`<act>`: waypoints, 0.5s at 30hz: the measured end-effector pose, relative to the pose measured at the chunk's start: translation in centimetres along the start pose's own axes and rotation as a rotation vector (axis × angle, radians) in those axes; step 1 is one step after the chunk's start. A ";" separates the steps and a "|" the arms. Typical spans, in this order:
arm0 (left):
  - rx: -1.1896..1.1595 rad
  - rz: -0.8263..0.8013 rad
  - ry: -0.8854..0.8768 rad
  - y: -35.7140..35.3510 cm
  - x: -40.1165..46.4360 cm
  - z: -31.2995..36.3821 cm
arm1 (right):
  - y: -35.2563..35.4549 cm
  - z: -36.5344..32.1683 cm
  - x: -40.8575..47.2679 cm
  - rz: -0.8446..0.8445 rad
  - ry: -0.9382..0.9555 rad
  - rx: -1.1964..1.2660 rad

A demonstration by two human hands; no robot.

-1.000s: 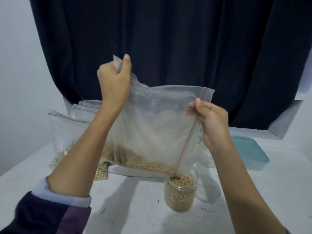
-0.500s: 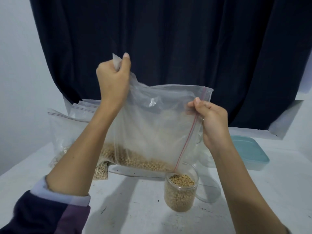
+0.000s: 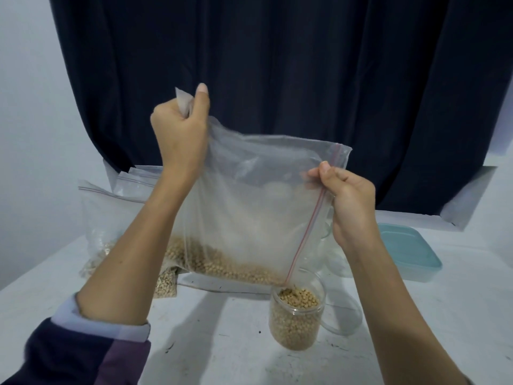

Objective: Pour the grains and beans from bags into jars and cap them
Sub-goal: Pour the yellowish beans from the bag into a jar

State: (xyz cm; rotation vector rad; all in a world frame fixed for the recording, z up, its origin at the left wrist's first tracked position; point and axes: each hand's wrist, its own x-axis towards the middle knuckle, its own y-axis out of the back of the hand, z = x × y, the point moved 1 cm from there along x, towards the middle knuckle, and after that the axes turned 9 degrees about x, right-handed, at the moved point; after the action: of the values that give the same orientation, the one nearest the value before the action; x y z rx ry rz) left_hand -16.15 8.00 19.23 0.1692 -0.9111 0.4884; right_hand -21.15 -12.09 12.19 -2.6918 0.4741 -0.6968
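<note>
Zip bag (image 3: 249, 207): clear plastic with a red seal strip, held in the air above the table (image 3: 227, 343) and tilted so its open corner points down at 5 o'clock.

Beans (image 3: 222, 262): pale tan, gathered along the bag's lower edge and running toward that low corner.

Jar (image 3: 297, 315): clear, upright on the table at 5 o'clock from the bag, nearly full of the same beans; the bag's corner sits right at its mouth.

Left hand (image 3: 180, 140): raised at 11 o'clock of the bag, grip clenched around the bunched upper corner.

Right hand (image 3: 352, 207): at 3 o'clock of the bag, grip pinching the seal edge between thumb and curled fingers.

Other bags (image 3: 100, 218): clear, holding grains, on the table at 9 o'clock, partly behind the left forearm.

Teal lidded container (image 3: 408, 254): on the table at 3 o'clock, well apart from the jar.

Clear glassware (image 3: 330, 254): just behind the right wrist, shape hard to tell.

Dark curtain (image 3: 277, 65): hangs behind the table at 12 o'clock.
</note>
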 end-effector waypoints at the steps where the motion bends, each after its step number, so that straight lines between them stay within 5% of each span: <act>1: -0.004 0.002 -0.001 0.0 0.0 0.1 | 0.0 -0.1 0.0 0.007 0.007 0.007; 15: 0.009 -0.012 0.000 0.0 0.3 0.4 | 0.0 -0.2 -0.2 0.000 -0.027 0.011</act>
State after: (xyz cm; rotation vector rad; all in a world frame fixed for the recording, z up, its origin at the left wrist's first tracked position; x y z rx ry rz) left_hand -16.29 7.97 19.65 0.1822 -0.9073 0.4817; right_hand -21.44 -12.07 12.25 -2.6877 0.4619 -0.6598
